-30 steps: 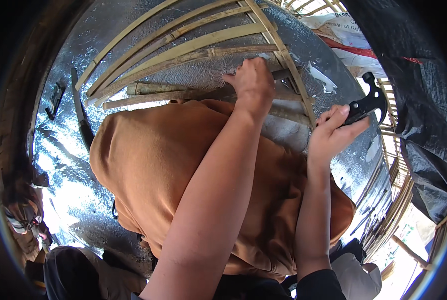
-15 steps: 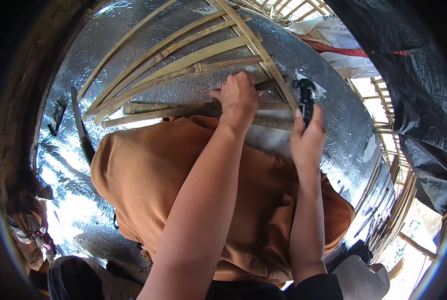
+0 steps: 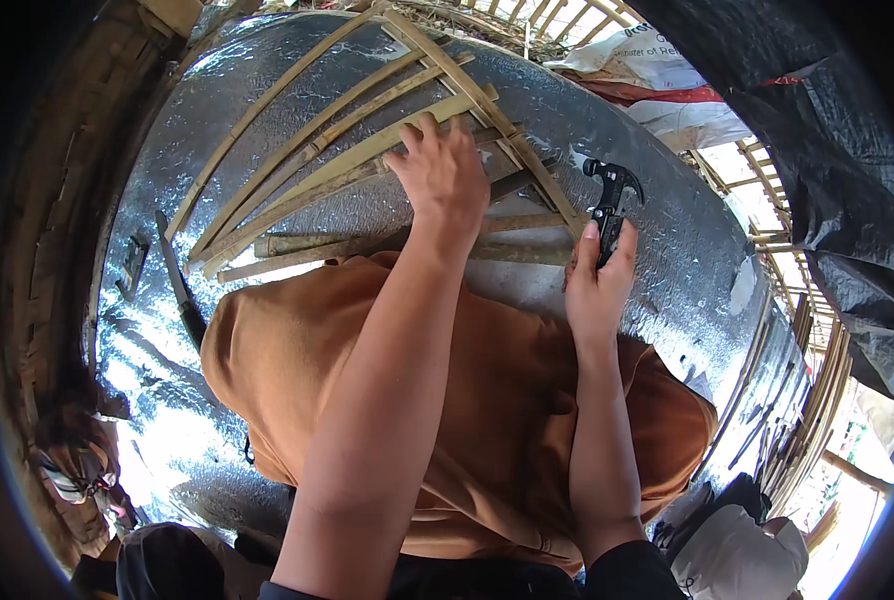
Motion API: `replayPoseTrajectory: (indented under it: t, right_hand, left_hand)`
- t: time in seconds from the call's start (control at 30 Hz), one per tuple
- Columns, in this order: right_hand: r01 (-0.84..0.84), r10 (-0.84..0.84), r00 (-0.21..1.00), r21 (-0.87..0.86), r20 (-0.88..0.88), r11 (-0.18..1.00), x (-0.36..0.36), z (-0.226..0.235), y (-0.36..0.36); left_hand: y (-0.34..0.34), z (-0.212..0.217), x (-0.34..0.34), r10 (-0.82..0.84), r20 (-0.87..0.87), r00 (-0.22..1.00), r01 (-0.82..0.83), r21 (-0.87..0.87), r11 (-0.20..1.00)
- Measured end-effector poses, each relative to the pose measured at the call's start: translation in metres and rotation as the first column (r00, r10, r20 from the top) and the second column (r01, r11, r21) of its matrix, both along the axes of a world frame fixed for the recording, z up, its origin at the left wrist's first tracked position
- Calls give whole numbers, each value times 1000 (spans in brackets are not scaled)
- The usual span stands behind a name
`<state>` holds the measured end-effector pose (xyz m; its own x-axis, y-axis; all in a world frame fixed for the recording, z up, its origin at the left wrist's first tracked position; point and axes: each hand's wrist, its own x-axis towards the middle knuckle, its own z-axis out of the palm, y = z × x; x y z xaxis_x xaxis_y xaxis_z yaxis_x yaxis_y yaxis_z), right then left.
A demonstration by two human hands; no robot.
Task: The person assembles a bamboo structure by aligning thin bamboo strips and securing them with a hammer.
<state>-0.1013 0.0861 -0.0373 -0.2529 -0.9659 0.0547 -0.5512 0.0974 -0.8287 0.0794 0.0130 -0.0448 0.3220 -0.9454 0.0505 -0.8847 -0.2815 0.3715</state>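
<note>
My left hand is over the split bamboo strips, its fingers spread and bent, the tips at one of the long pale strips. Whether they press on it I cannot tell. In my right hand is a small black claw hammer, held by its handle with the head up. The strips fan out to the left from a slanting bamboo crosspiece. A dark flat piece lies under the crosspiece, just right of my left hand; its left end is hidden.
Brown cloth covers my lap. On the shiny grey sheet at the left lie a machete with a dark handle and a small black object. A black plastic sheet hangs at the right, beside bamboo lattice.
My left hand has moved left and up from beside the dark piece, its fingers spreading over the strips. The hammer has turned so its head shows side-on, and my right hand has shifted slightly left.
</note>
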Motion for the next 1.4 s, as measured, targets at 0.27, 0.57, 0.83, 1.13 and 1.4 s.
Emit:
replayPoseTrajectory:
  t: [0.27, 0.57, 0.83, 1.13, 1.4]
  right_hand:
    - [-5, 5, 1000, 16, 0, 1000, 3, -7, -1]
    - [-39, 39, 999, -19, -20, 999, 2, -13, 0]
    - [-162, 151, 968, -39, -201, 986, 15, 9, -4]
    - [-222, 247, 911, 111, -329, 969, 52, 4, -49]
    - [-179, 286, 857, 273, -429, 945, 60, 8, -63]
  left_hand:
    - [-13, -21, 31, -150, 116, 982, 117, 255, 960]
    - [-12, -31, 35, -126, 64, 990, 123, 52, 991]
    - [-8, -29, 40, -227, 155, 961, 205, 148, 968]
    - [-5, -47, 30, -188, 71, 980, 190, -19, 982]
    - [-6, -56, 31, -176, 134, 975, 179, -7, 984]
